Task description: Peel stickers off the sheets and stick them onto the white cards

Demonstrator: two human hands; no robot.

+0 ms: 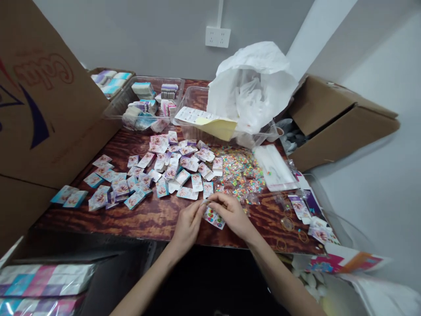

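At the table's front edge, my left hand point(187, 224) and my right hand point(233, 215) meet with fingertips pinched together. Between them is a small white sheet point(215, 219) printed with colourful oval shapes, its upper edge held by both hands. Fingers cover part of that edge. Just beyond my hands lies a spread of small white, purple and blue cartons point(171, 169) with hand pictures on them, some with flaps up. To the right of these is a heap of tiny clear packets point(241, 169) with bright multicoloured bits inside.
Clear plastic tubs point(113, 109) of stacked cartons stand at the back left. A white plastic bag point(226, 66) rises from another tub. Clear sleeves point(276, 169) and rubber bands point(287, 224) lie at right. Large cardboard boxes point(59, 127) flank the wooden table point(138, 224).
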